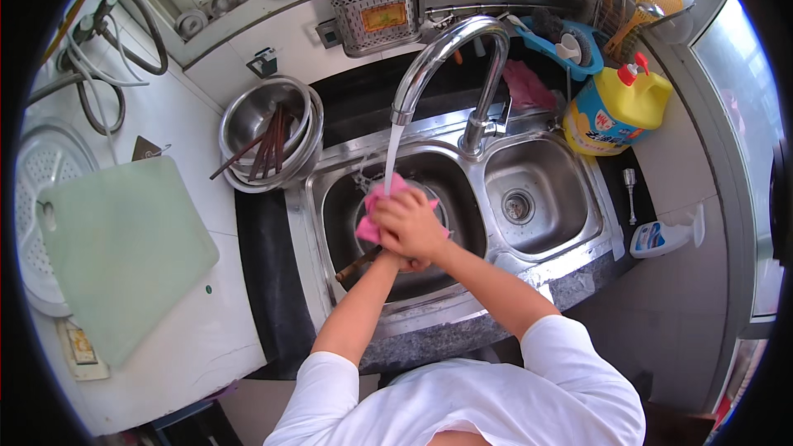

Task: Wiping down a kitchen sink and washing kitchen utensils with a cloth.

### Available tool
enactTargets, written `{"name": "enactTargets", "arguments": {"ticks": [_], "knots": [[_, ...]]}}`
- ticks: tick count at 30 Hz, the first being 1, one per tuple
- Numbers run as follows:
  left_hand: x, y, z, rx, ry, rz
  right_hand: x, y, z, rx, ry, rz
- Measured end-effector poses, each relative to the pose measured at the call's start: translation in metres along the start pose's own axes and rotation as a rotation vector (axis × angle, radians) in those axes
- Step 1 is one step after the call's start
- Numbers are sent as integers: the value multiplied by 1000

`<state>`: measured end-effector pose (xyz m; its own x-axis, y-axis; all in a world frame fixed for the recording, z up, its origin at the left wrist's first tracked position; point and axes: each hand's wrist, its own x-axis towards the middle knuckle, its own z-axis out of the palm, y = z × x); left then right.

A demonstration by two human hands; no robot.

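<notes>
A pink cloth (367, 230) is bunched under my right hand (409, 220), whose fingers press and grip it over the larger sink basin (464, 248). My left hand (414, 264) sits beneath the right one and is mostly hidden, so its hold cannot be made out. Water (392, 152) runs from the curved chrome faucet (455, 31) onto the cloth. Below the cloth, the rim of a round vessel (441, 214) shows in the basin. By my left wrist a brown wooden handle (356, 265) juts out; what it joins is covered.
Nested steel bowls (313, 130) with brown chopsticks (272, 142) stand left of the sink. A smaller basin (539, 179) adjoins on the right, beside a yellow detergent jug (626, 105) and a spray bottle (663, 238). A pale green cutting board (130, 248) leans at far left.
</notes>
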<state>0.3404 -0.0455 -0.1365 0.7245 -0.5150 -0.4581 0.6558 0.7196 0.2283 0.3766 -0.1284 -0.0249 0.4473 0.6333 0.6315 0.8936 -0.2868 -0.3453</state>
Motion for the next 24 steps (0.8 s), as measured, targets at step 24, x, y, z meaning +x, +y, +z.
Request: {"name": "enactTargets", "arguments": {"ticks": [24], "knots": [[-29,0,-3,431,340,-71,-43,88,61,1228,-116,1180]]}}
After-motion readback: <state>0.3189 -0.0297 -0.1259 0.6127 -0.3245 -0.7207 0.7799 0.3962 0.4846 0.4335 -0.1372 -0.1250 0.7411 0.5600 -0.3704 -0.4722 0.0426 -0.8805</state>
